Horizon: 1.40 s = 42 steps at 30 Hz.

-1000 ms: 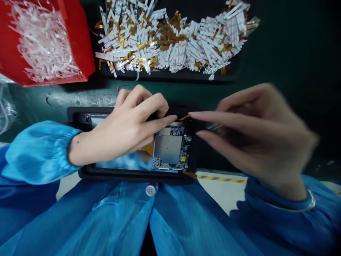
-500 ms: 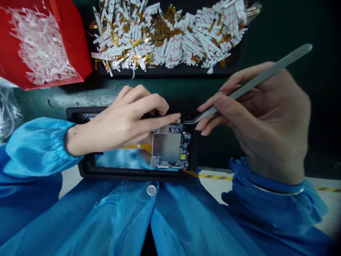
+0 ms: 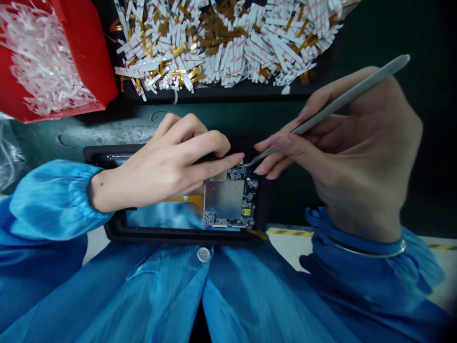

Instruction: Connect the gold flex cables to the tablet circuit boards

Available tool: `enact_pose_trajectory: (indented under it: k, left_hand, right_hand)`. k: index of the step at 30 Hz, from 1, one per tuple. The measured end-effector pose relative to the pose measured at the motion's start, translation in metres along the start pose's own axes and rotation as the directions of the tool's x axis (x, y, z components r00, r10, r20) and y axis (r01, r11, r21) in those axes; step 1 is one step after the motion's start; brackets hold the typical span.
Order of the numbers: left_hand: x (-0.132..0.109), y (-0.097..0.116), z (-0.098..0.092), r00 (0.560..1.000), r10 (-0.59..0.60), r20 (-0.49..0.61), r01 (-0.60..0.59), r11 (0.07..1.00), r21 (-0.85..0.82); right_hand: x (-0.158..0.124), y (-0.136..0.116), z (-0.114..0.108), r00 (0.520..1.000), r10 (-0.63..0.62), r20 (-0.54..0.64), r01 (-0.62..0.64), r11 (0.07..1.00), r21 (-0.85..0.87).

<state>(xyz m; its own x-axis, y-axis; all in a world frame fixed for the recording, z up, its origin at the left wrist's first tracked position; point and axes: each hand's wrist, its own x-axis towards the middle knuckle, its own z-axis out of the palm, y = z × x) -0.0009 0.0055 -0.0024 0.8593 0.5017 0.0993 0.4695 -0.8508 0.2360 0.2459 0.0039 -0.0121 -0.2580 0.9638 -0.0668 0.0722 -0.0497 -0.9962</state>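
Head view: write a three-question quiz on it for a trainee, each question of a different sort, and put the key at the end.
1. What does the right grip hold?
2. True or false: the red bin stands at the right of the picture.
3. Which part of the circuit board are the held tool's tips nearest?
A. Its lower edge
B. Its upper edge
C. Its yellow square

Key:
1. Metal tweezers.
2. False; the red bin is at the upper left.
3. B.
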Motion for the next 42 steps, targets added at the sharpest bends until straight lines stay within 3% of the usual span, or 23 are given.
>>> enact_pose_trajectory:
  k: [6,11,17,25,33,38,42]
  left_hand:
    - [-0.003,0.001,-0.006,1.000,-0.003,0.010,0.003,1.000,-0.010]
    - [-0.003,0.005,-0.009,0.995,0.073,-0.071,-0.070,0.996,0.051]
    - [-0.007,0.011,-0.011,0.993,0.118,-0.027,-0.116,0.991,0.064]
    - [-0.011,0.012,-0.013,0.998,0.071,-0.002,-0.070,0.995,0.072]
    - [-0.008,0.015,-0.004,0.997,0.054,-0.052,-0.051,0.997,0.057]
    - [-0.006,0.016,-0.001,0.999,-0.020,0.039,0.020,1.000,0.003]
    - [-0.003,0.013,-0.003,0.997,0.083,0.005,-0.083,0.993,0.082]
  right_hand:
    - [-0.001,0.004,0.000,0.994,-0.046,-0.102,0.047,0.999,0.005]
    - [-0.001,0.002,0.000,0.995,-0.014,-0.098,0.013,1.000,-0.005]
    - [-0.001,0.002,0.003,0.993,0.005,-0.114,-0.002,1.000,0.024]
    - [-0.004,0.000,0.004,0.992,-0.002,-0.126,0.000,1.000,-0.019]
    - [0.000,-0.002,-0.002,0.993,-0.106,-0.042,0.100,0.987,-0.126]
    - [0.002,-0.003,-0.001,0.996,-0.079,-0.036,0.076,0.993,-0.093]
    - [-0.004,-0.002,0.006,0.984,-0.114,-0.138,0.110,0.993,-0.031]
